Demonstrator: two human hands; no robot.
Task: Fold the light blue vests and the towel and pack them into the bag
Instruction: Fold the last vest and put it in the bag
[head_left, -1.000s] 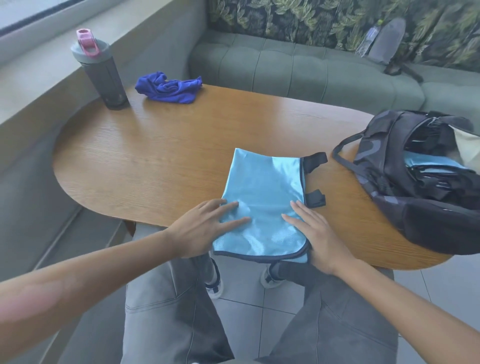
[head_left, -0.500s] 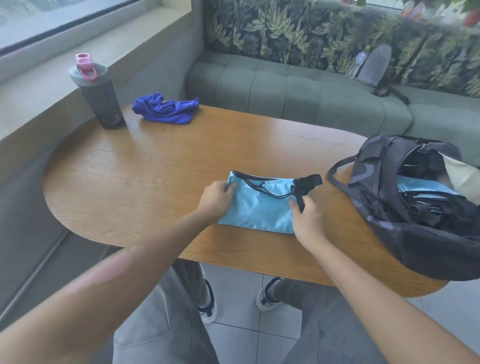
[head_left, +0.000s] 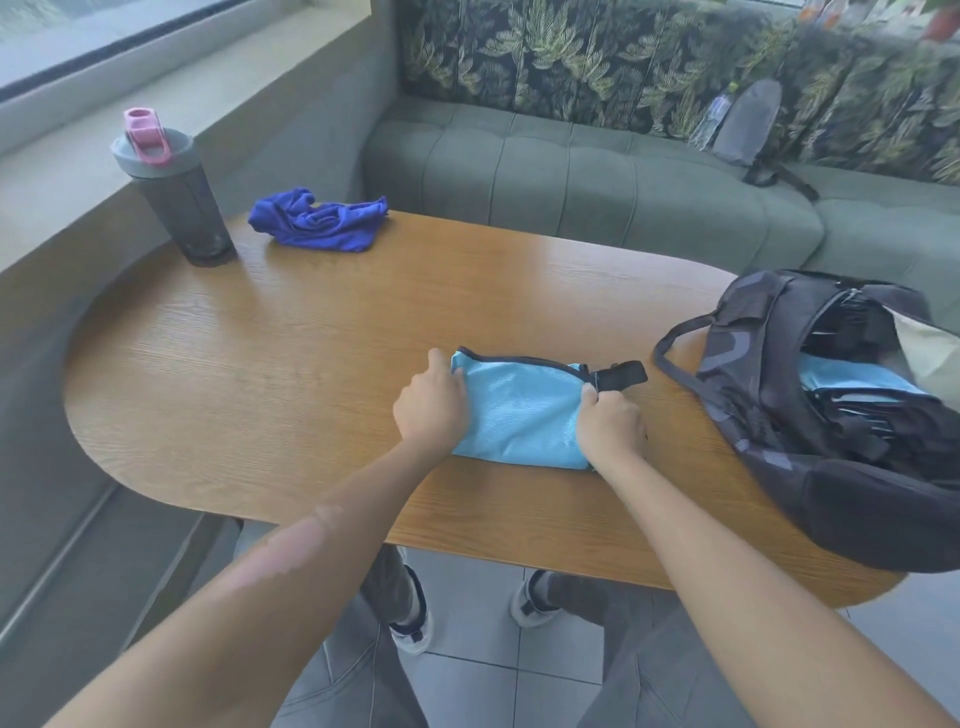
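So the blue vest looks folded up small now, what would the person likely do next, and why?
Probably lift the folded light blue vest and carry it right into the open bag. Both the left hand and the right hand already grip its ends, it lies compact on the table, and another light blue piece already shows inside the bag.

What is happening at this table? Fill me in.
A person is folding a light blue vest on the wooden table. The left hand grips its left edge and the right hand grips its right edge by the black straps. An open dark bag lies to the right with another light blue piece already inside. A crumpled dark blue towel lies unfolded at the far side, beside a dark bottle.
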